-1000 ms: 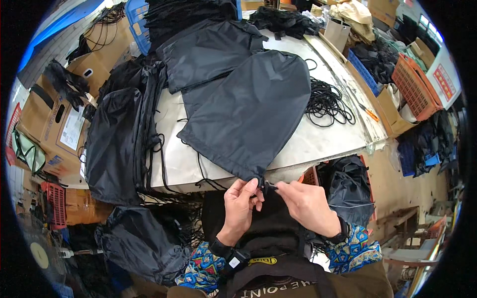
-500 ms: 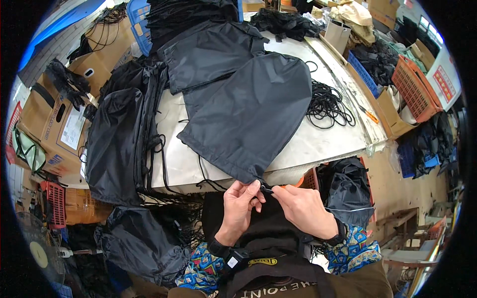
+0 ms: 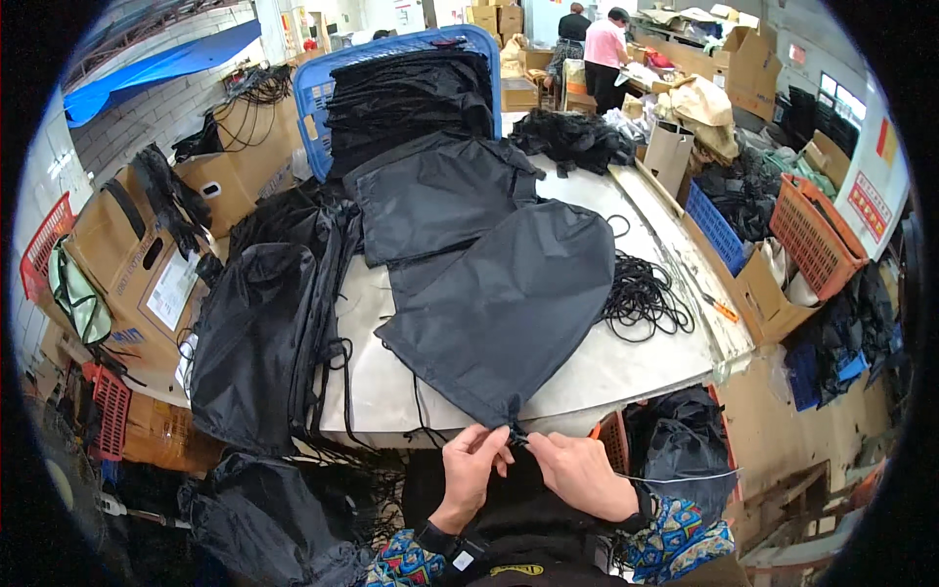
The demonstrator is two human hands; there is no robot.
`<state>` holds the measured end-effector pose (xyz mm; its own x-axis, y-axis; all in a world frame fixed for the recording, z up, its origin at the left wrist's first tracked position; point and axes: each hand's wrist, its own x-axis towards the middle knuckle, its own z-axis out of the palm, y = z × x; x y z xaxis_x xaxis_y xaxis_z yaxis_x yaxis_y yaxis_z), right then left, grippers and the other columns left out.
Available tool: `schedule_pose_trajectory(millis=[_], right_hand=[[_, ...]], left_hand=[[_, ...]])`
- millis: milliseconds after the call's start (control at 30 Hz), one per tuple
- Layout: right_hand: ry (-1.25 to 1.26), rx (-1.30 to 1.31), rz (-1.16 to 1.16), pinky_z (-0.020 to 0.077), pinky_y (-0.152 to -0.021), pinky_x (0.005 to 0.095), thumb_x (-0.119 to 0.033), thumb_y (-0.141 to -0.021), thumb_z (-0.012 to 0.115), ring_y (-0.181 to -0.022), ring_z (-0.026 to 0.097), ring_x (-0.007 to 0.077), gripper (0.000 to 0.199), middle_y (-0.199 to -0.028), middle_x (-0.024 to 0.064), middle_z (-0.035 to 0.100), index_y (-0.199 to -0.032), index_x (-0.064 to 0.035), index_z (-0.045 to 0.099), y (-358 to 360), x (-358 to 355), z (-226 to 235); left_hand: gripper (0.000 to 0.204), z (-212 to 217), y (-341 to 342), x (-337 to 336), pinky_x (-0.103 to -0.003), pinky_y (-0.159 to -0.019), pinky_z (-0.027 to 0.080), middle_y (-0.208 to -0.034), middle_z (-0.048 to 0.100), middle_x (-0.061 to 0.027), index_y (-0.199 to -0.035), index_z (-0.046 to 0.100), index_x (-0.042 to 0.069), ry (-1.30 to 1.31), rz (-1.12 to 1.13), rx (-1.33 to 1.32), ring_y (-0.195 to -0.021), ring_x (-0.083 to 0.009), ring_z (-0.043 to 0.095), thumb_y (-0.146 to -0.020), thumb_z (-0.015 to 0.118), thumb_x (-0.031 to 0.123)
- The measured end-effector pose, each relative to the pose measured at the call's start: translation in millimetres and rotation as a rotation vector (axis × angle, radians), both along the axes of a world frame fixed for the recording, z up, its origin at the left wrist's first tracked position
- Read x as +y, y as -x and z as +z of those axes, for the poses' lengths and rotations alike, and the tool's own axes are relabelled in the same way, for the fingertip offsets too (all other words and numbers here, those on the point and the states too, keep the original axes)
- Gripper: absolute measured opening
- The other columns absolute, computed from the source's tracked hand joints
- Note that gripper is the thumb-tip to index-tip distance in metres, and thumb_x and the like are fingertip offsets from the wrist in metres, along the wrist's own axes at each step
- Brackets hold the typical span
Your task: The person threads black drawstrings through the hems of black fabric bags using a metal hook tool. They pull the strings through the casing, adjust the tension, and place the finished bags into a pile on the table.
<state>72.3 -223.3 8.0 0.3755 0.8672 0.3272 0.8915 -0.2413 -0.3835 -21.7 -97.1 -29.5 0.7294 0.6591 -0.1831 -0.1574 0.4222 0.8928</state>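
Note:
A black drawstring bag lies spread over the table's front half, its near corner drawn down over the front edge. My left hand pinches that gathered corner between thumb and fingertips. Close beside it, my right hand is closed at the same corner, palm down. Its fingers hide what they grip; a bit of dark cord or cloth shows between the two hands. Behind the right wrist a thin pale rod or line runs to the right. Another black bag lies under the far end of the spread one.
On the white table, black bags hang over the left edge. A blue basket of folded black cloth stands at the back. Coiled black cord and an orange-handled tool lie right. Two people stand far off.
The view has tilted up, so the table sits lower and the far room shows. My hands stay at the bag's corner, the right now nearer the left; orange seen at its fingers no longer shows.

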Motion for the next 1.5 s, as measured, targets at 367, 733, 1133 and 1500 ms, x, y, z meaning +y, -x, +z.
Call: schedule_pose_trajectory(millis=[367,733,1133,1500], right_hand=[[-0.142,0.197,0.047,0.0447,-0.047,0.0402,-0.007,-0.084,0.061,-0.055,0.057,0.0328,0.016,-0.065,0.0128,0.054,-0.099,-0.0019,0.059,1.0,-10.5,7.5],[-0.124,0.172,0.079,0.046,-0.049,0.0413,-0.008,-0.084,0.06,-0.056,0.058,0.0331,0.011,-0.066,0.0138,0.057,-0.093,-0.0017,0.058,-3.2,-4.0,8.1],[0.105,0.244,0.055,0.0508,-0.062,0.0389,-0.01,-0.08,0.064,-0.071,0.063,0.0335,0.016,-0.081,0.0157,0.064,-0.094,-0.0013,0.063,-44.9,-52.8,4.6],[0.115,0.326,0.216,0.0494,-0.059,0.0348,-0.009,-0.083,0.063,-0.069,0.062,0.0307,0.02,-0.079,0.0153,0.062,-0.101,0.0003,0.062,-26.9,-48.5,21.6]], left_hand=[[0.01,13.9,3.5,12.1,-0.022,-0.045,0.044,-0.08,0.065,-0.0051,-0.092,0.061,0.005,0.368,-0.114,-0.146,-0.064,-0.0113,0.06,-0.09,0.061,0.014],[0.011,5.6,2.2,6.8,-0.023,-0.048,0.046,-0.079,0.062,-0.0024,-0.09,0.061,0.005,0.254,-0.161,-0.108,-0.066,-0.0121,0.06,-0.085,0.067,0.012],[0.015,12.5,9.5,42.9,-0.021,-0.039,0.037,-0.061,0.056,-0.0011,-0.078,0.058,0.005,0.083,0.073,-0.02,-0.047,-0.008,0.051,-0.086,0.066,0.014],[0.027,-1.7,22.0,59.9,-0.021,-0.045,0.044,-0.064,0.059,-0.0029,-0.076,0.058,0.006,0.16,0.348,-0.193,-0.05,-0.0097,0.056,-0.095,0.055,0.026]])
